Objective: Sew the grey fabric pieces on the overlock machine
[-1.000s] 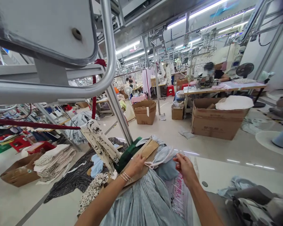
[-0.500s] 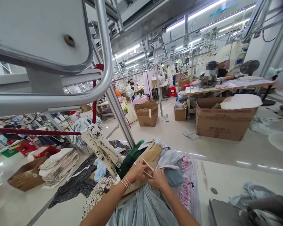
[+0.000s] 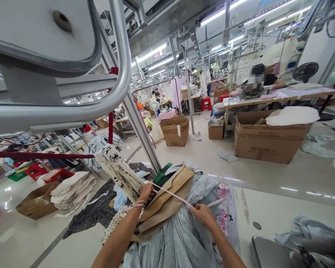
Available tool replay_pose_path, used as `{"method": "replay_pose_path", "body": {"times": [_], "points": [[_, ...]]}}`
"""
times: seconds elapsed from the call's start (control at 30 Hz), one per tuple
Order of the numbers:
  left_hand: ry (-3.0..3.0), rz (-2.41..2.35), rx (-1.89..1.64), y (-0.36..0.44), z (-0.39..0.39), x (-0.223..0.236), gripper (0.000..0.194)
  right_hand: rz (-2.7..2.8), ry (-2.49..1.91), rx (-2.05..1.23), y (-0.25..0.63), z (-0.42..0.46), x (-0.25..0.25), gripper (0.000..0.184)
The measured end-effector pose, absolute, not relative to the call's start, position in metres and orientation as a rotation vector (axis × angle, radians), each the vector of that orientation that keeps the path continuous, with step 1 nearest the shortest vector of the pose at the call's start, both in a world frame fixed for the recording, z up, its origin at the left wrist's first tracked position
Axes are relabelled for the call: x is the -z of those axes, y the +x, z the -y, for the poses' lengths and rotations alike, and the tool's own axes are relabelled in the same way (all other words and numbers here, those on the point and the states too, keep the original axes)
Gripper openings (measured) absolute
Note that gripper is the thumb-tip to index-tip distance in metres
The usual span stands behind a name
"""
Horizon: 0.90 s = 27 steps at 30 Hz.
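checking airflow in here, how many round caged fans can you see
2 clearly: a white fan near the middle, beyond an open cardboard box, and a dark fan at upper right. Others may be hidden in the crowded background.

Garment workshop
Remotely I see a sewing machine (image 3: 251,91), cardboard box (image 3: 269,143) below it, garments (image 3: 176,93) hanging left of it.

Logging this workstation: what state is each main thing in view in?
Left hand: closed on the pale strip
Right hand: closed on the pale strip
Pale strip: pulled straight between the hands
Brown sheets: overlapping, beneath the pale strip
Grey fabric: gathered in folds
Large cardboard box: open-topped, white bundle at its top
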State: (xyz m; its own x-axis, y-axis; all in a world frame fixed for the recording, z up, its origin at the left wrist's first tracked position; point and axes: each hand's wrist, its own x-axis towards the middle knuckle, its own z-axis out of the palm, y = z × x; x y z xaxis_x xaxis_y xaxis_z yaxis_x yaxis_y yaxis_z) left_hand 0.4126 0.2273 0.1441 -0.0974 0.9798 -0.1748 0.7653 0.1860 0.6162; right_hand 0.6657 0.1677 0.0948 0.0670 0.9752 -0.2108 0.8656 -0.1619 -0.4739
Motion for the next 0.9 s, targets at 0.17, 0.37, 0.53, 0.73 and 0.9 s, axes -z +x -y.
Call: {"method": "replay_pose_path", "body": {"times": [0.17,0.37,0.53,0.73,0.9], "points": [[2.069,-1.705,-0.457,0.481,-0.191,-0.15,0.022,1.74,-1.938,-0.423,0.642,-0.177,-0.127,0.023],[2.134,-1.994,-0.606,0.44,-0.238,-0.228,0.025,1.489,-1.895,-0.34,0.683,-0.21,-0.142,0.025],[2.212,-2.149,-0.69,0.402,-0.224,-0.231,0.028,1.649,-1.805,-0.572,0.685,-0.157,-0.085,0.028],[2.378,-1.723,-0.165,0.408,-0.137,-0.132,0.013,1.69,-1.959,-0.707,0.637,-0.054,-0.01,0.088],[2.205,-1.967,0.124,0.333,-0.165,-0.102,0.033,1.635,-2.081,-0.792,0.644,-0.03,0.017,0.097]]}}
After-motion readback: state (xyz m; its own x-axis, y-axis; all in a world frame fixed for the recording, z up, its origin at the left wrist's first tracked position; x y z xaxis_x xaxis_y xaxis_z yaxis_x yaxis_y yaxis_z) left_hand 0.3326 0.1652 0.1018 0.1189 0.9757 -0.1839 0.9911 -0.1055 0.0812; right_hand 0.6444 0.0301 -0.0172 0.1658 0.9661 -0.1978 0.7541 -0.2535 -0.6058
